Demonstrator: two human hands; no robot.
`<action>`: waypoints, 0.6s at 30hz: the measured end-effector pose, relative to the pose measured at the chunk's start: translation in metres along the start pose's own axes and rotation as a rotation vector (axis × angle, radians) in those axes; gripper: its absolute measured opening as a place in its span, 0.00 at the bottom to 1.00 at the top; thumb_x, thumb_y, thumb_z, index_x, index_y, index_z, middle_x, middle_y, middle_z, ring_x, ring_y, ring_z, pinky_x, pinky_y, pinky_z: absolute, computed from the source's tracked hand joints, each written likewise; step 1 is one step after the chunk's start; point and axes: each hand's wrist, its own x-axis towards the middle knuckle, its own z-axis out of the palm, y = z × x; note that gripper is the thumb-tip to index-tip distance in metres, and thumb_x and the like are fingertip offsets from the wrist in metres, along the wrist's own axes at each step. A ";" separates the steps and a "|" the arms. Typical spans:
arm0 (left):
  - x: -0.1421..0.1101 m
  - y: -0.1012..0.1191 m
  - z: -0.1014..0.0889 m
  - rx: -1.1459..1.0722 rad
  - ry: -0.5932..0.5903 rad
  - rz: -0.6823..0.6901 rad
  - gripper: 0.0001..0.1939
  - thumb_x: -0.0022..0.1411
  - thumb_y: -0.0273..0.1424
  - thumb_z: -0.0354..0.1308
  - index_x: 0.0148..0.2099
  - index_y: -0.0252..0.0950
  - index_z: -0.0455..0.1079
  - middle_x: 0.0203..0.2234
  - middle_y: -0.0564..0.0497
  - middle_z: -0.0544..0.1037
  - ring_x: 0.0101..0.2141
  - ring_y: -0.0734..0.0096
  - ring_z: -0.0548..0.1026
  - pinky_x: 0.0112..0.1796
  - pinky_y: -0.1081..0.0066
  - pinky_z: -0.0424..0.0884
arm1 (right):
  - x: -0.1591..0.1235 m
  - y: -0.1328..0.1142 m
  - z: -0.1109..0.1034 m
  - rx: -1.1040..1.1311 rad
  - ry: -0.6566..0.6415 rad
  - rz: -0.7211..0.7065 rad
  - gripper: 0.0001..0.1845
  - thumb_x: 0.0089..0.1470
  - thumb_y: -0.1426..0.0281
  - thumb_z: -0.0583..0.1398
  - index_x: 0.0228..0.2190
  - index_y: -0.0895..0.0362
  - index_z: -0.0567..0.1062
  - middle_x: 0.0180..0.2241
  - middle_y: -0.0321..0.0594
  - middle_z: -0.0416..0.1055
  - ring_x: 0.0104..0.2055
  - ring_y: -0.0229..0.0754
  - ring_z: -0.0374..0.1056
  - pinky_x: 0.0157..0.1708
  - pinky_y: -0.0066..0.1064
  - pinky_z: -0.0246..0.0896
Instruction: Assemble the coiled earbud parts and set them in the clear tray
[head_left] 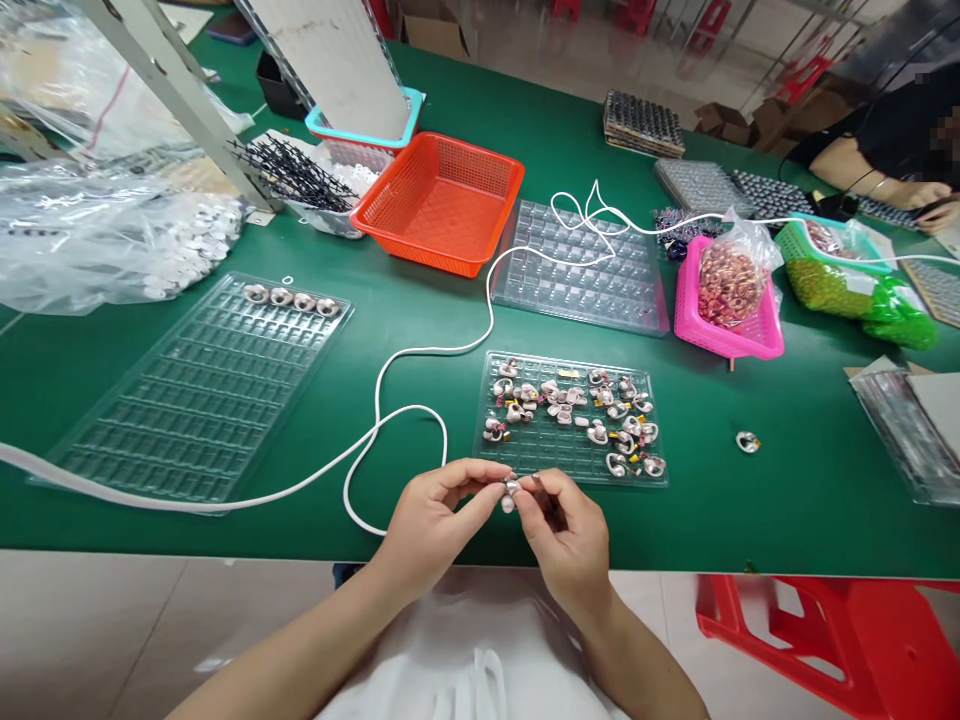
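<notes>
Between my fingertips is a small whitish plastic part (509, 497), perhaps an earphone housing; its details are too small to make out. My left hand (442, 515) pinches it from the left, thumb and forefinger closed. From the right my right hand (566, 535) grips the same part, and something dark shows under its curled fingers. Just beyond both hands lies a clear compartment tray (555, 455) holding many similar whitish parts with red and yellow bits. Another clear tray (217, 390) on the left carries a row of several silvery parts (304, 301) along its far edge.
A white cable (405, 352) winds across the green table. Farther back are an orange basket (442, 200), a stacked clear tray (585, 270) and a pink basket (727, 340). One loose part (748, 442) lies at right. A co-worker's hands (926, 205) are at the far right.
</notes>
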 end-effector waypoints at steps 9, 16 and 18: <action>-0.001 0.004 0.011 -0.001 0.138 0.051 0.04 0.57 0.29 0.65 0.36 0.36 0.79 0.32 0.49 0.85 0.34 0.64 0.83 0.37 0.72 0.80 | -0.002 0.002 0.003 -0.119 0.038 -0.106 0.02 0.62 0.69 0.60 0.36 0.53 0.74 0.29 0.36 0.76 0.24 0.36 0.64 0.24 0.28 0.60; 0.003 0.006 0.009 -0.154 0.078 -0.060 0.08 0.53 0.33 0.69 0.36 0.36 0.82 0.30 0.48 0.86 0.32 0.61 0.83 0.37 0.67 0.81 | -0.001 0.003 -0.001 -0.037 0.016 -0.048 0.04 0.63 0.69 0.59 0.37 0.53 0.75 0.30 0.37 0.75 0.27 0.38 0.67 0.26 0.29 0.61; 0.005 0.005 0.006 -0.194 0.047 -0.092 0.08 0.52 0.33 0.70 0.36 0.36 0.82 0.27 0.49 0.85 0.30 0.62 0.83 0.37 0.67 0.81 | -0.001 0.003 -0.001 -0.006 0.006 -0.031 0.04 0.63 0.69 0.59 0.36 0.54 0.74 0.30 0.38 0.74 0.28 0.38 0.68 0.27 0.29 0.62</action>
